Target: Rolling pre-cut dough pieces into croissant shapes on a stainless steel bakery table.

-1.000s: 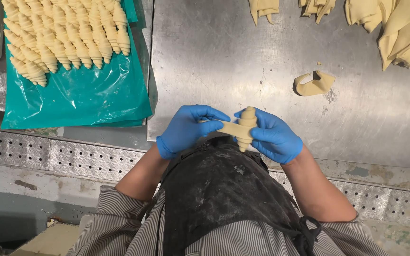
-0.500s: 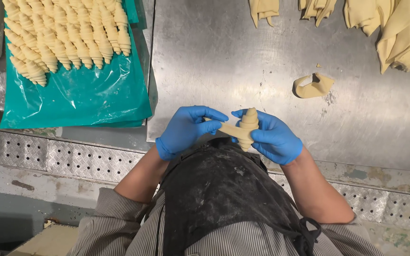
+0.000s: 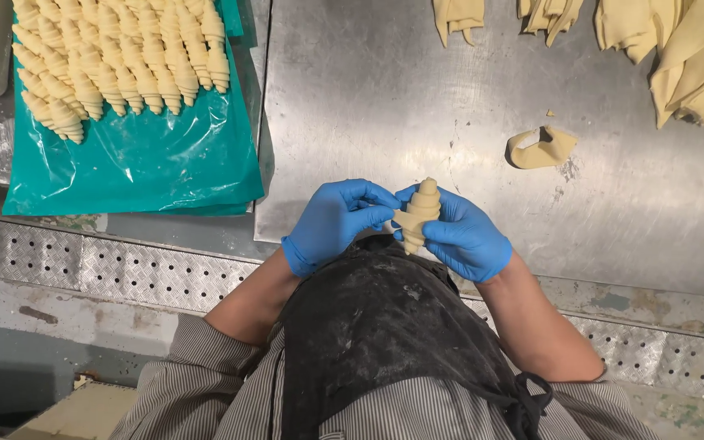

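- Croissant (image 3: 417, 213), raw and already rolled, is held up off the counter (image 3: 352, 106) in front of the person's apron (image 3: 376, 326), standing almost upright between both gloved hands.
- Right hand (image 3: 466, 236) wraps its grip around the lower half from the side; I judge this carries the weight so the soft dough keeps its shape.
- Left hand (image 3: 337, 218) pinches the roll's near edge with its fingertips (image 3: 385, 210), grip closed on the dough, seemingly steadying or tucking the layers.
- Scrap (image 3: 539, 148), a curled offcut, lies alone on the steel, well apart from the hands.
- Dough triangles (image 3: 678, 49) are folded along the far edge, within reach but out of the working space.
- Tray sheet (image 3: 140, 167), teal plastic, sits to the left; rolled pieces (image 3: 116, 57) fill its far half in tight rows, and the near half is bare plastic.
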